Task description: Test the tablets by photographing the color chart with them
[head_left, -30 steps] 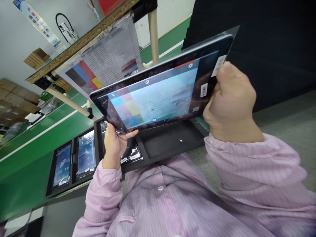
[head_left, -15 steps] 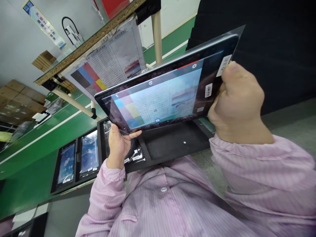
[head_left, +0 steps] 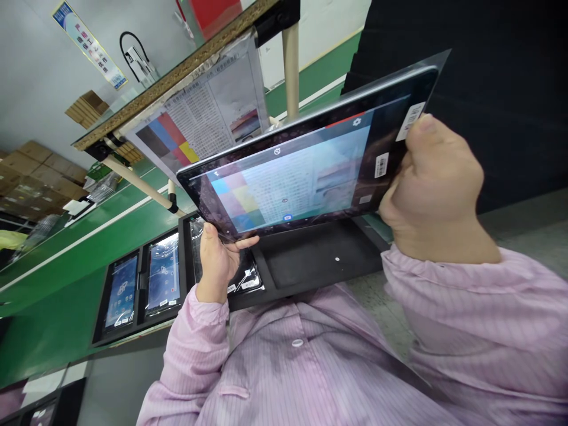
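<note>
Right hand (head_left: 432, 177) clamps the right edge of the tablet (head_left: 293, 171), thumb by the barcode sticker. Left hand (head_left: 217, 260) grips the lower left corner. The tablet's up in the air, screen lit, tilted above a black tray (head_left: 310, 260). Beyond it, a colour chart (head_left: 199, 124) hangs from the shelf.
</note>
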The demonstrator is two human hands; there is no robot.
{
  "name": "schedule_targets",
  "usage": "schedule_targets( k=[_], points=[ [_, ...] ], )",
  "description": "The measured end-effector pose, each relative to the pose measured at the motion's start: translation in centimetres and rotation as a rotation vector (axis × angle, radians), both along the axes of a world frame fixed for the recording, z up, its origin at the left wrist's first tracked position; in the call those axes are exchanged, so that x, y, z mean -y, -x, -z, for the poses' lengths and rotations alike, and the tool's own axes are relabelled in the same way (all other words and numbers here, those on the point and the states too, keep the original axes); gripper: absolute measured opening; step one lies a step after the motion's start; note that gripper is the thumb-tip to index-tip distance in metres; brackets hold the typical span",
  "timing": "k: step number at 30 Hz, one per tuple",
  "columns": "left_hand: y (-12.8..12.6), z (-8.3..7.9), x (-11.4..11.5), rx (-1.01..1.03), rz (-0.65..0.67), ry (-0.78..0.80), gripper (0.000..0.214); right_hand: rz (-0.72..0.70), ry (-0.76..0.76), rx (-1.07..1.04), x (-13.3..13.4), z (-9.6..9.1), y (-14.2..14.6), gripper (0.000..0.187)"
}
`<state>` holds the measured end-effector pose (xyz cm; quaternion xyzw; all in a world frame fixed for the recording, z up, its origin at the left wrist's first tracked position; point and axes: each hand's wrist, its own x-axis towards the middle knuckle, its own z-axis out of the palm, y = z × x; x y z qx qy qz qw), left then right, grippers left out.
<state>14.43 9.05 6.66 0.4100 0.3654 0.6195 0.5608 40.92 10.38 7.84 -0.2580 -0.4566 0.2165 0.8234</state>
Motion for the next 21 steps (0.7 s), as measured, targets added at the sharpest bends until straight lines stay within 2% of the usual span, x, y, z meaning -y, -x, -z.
schedule_targets(
  k=[17, 21],
  points=[
    [0.09, 0.23, -0.02, -0.023, -0.04, 0.016, 0.053, 0.036, 0.083, -0.054, 0.09, -0.2, 0.35, 0.036],
    [0.04, 0.2, 0.05, -0.005, -0.044, 0.017, 0.051, 0.007, 0.069, -0.022, 0.34, -0.45, 0.73, 0.046]
  ],
)
